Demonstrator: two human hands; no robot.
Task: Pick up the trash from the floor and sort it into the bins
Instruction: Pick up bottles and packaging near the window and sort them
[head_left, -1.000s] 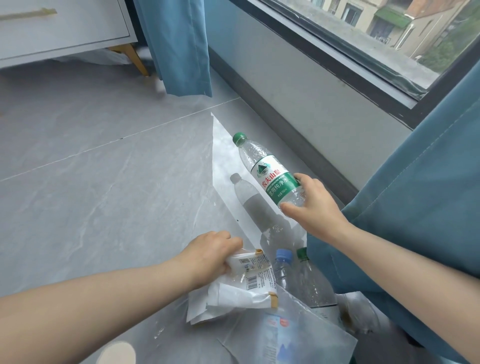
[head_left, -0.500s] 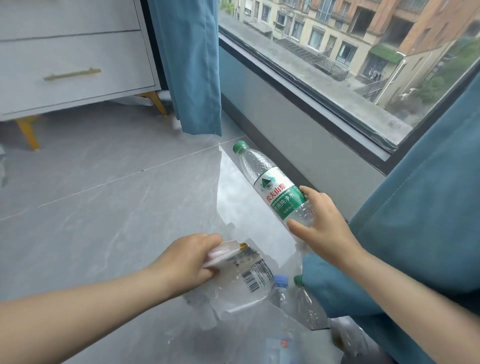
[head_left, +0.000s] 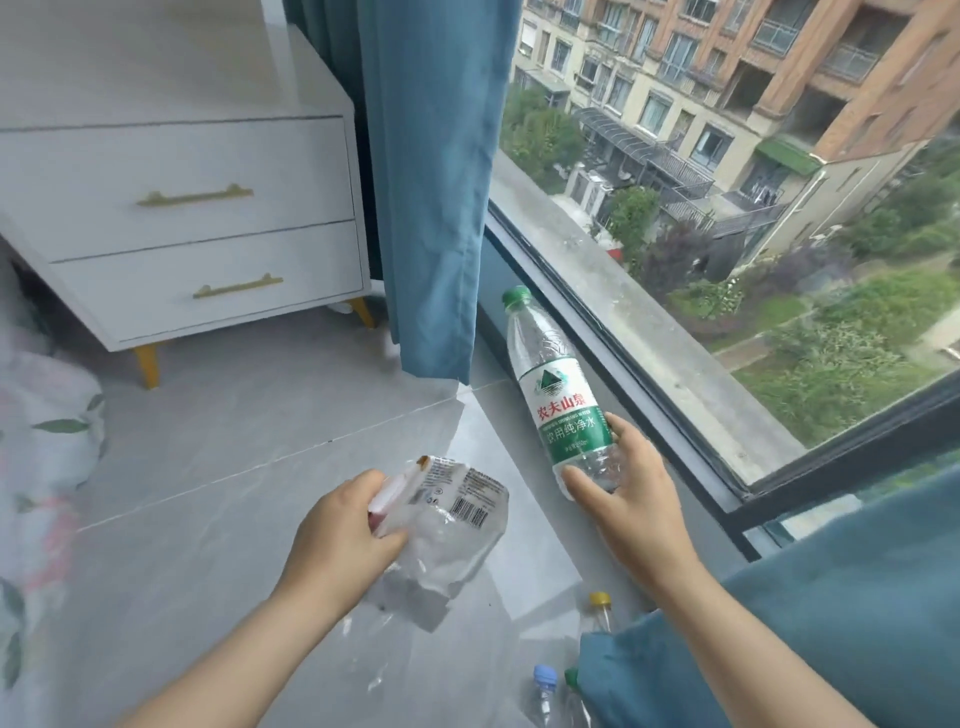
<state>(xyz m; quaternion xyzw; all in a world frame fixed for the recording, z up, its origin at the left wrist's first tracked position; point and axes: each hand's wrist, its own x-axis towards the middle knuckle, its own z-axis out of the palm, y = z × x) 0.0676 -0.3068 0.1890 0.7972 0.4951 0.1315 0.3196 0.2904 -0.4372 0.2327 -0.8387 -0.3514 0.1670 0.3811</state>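
Note:
My right hand (head_left: 631, 493) grips the base of a clear plastic water bottle (head_left: 558, 387) with a green cap and green label, held up and tilted toward the window. A crumpled clear plastic wrapper (head_left: 447, 525) with a barcode is pinched in my left hand (head_left: 343, 535) above the grey floor. Low in the frame, three more bottle tops poke up from the floor: a yellow cap (head_left: 600, 600), a blue cap (head_left: 544, 675) and a green one partly hidden by the curtain. No bins are in view.
A white drawer unit (head_left: 176, 223) on yellow legs stands at the far left. Blue curtains hang at the back (head_left: 431, 182) and bunch at the lower right (head_left: 810, 623). A large window (head_left: 727, 208) runs along the right. Floral bedding (head_left: 36, 441) lies at the left edge.
Both hands have risen with the bottle and wrapper, and my view has lifted from the floor toward the window and drawers. The bottles on the floor have dropped to the frame's bottom.

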